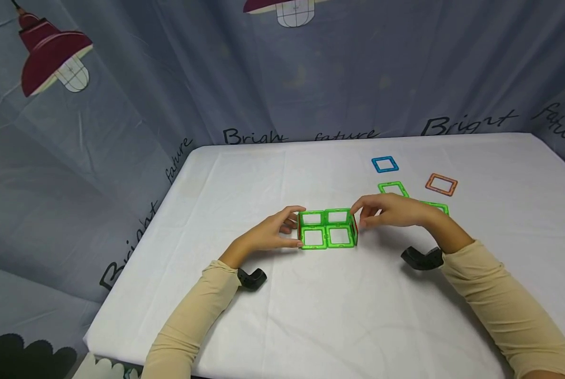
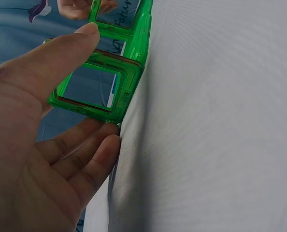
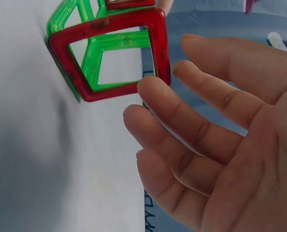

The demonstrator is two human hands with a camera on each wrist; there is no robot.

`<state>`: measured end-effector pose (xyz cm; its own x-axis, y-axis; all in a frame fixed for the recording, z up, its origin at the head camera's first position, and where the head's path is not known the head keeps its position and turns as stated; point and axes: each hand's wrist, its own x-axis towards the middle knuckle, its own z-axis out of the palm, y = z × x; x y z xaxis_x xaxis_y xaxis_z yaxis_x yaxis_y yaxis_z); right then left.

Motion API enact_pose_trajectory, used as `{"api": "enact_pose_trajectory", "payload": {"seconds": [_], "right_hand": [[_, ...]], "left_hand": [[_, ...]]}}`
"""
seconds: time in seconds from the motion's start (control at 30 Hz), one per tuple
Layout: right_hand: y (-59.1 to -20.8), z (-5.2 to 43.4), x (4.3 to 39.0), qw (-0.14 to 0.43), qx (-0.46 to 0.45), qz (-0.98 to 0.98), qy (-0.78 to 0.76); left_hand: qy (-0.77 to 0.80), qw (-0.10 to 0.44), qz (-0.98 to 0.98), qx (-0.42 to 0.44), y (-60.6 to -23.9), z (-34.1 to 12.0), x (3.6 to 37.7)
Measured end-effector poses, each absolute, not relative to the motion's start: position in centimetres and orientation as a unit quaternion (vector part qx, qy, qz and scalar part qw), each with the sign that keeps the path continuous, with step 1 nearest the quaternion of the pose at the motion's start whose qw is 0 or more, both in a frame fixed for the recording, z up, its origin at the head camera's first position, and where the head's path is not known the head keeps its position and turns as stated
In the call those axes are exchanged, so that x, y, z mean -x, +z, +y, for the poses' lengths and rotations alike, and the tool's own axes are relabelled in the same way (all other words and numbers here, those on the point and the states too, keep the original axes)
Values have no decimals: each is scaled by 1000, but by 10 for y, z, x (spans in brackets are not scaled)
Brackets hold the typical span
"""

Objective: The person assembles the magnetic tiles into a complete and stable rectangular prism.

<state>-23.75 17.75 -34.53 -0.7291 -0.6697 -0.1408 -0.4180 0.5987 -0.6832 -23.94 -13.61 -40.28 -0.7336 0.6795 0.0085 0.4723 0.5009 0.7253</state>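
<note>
the grey-blue curtain [image 1: 358, 79] carries black script-like lettering [image 1: 254, 137]: "bright", with a capital b, and "fature", spelled just so, each three times in the head view. the left wrist view catches "fatur" on the same cloth; the right wrist view shows only unreadable strokes.

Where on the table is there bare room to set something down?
Bare: the table between the sleeves, nearer than the green box; also left of the left hand, to the table's edge. Crowded: at the box and beyond the right hand, where a blue frame, an orange frame and two green frames lie.
</note>
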Motion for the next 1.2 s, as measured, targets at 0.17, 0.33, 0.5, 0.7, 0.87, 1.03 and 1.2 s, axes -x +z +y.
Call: {"api": "enact_pose_trajectory", "payload": {"seconds": [0.17,0.33,0.5,0.7,0.87,1.03,1.2], "right_hand": [[-349,185,247,183,285,886,-316],[-354,204,263,129,245,914,-297],[-351,215,283,100,218,934,-265],[-354,214,303,80,181,952,-233],[-371,213,313,98,146,965,-195],[-380,212,316,140,117,972,-150],[-381,210,316,140,104,977,-121]], "left_hand": [[372,139,853,-340,-404,-137,240],[371,142,852,-340,-404,-137,239],[373,146,851,-339,-405,-136,239],[375,147,849,-341,-405,-134,238],[372,147,851,-340,-405,-134,239],[370,149,852,-338,-404,-135,240],[371,148,854,-334,-404,-136,241]]}}
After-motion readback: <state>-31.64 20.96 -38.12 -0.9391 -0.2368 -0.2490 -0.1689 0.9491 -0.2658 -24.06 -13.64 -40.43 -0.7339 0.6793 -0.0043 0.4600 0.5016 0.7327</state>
